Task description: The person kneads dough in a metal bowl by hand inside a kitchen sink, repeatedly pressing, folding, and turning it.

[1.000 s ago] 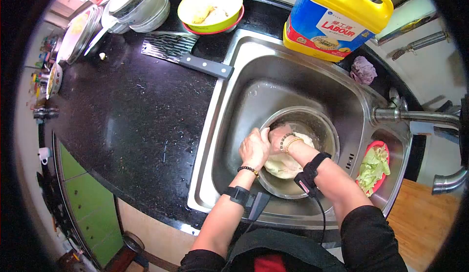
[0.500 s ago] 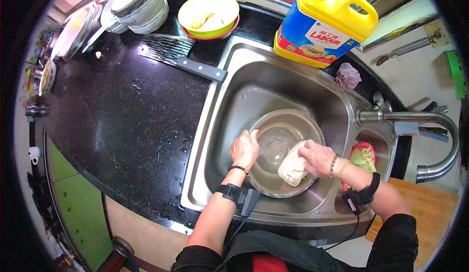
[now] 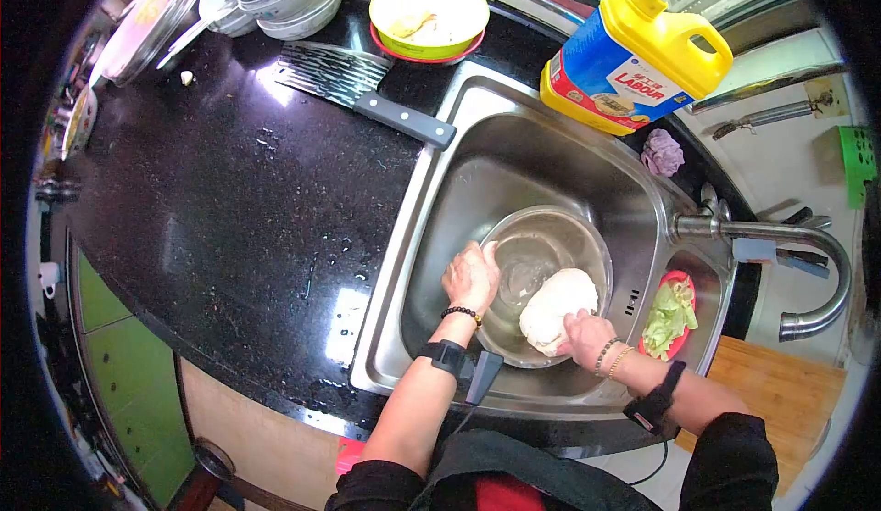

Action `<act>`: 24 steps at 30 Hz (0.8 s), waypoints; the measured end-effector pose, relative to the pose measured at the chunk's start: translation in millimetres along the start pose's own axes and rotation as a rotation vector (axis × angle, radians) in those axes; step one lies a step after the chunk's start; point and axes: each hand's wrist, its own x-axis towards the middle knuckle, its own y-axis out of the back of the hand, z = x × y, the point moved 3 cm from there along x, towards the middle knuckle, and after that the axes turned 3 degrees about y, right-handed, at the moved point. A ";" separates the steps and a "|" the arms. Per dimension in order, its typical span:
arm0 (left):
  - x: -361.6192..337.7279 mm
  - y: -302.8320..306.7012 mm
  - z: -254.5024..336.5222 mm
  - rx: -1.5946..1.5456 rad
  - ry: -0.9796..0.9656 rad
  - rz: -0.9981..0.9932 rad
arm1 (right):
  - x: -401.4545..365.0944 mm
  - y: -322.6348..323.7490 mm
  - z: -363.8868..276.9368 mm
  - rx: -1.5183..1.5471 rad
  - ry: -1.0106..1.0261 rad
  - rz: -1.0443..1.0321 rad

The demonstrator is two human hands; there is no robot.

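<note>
A round metal basin (image 3: 590, 227) with some water in it stands in the steel sink (image 3: 491, 158). My left hand (image 3: 472, 279) grips the basin's left rim, thumb toward the inside. In the lower right part of the basin, my right hand (image 3: 587, 337) holds a bunched white cloth (image 3: 560, 305) by its lower right edge. The cloth looks wet and rounded, and its underside is hidden.
A yellow detergent jug (image 3: 633, 61) stands behind the sink, near a purple scrubber (image 3: 662, 153). Left of the sink lies a cleaver (image 3: 367, 98), by a yellow-green bowl (image 3: 429, 16). The faucet (image 3: 826, 254) arches at right, near leaves in a red strainer (image 3: 670, 314).
My right hand has moved lower and slightly left on the cloth, which now looks fuller and rounder. My left hand stays on the basin's rim. The camera view has shifted slightly.
</note>
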 end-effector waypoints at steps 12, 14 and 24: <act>1.0 -1.5 -1.7 0.044 0.003 -0.004 | 61.3 -36.6 -32.5 -0.071 0.037 0.095; 1.7 -1.0 -0.8 0.056 0.007 -0.012 | 68.4 -35.5 -35.6 -0.073 0.055 0.115; 0.8 -3.2 -1.2 0.049 -0.016 0.026 | 115.8 -49.3 -44.1 0.008 0.040 0.166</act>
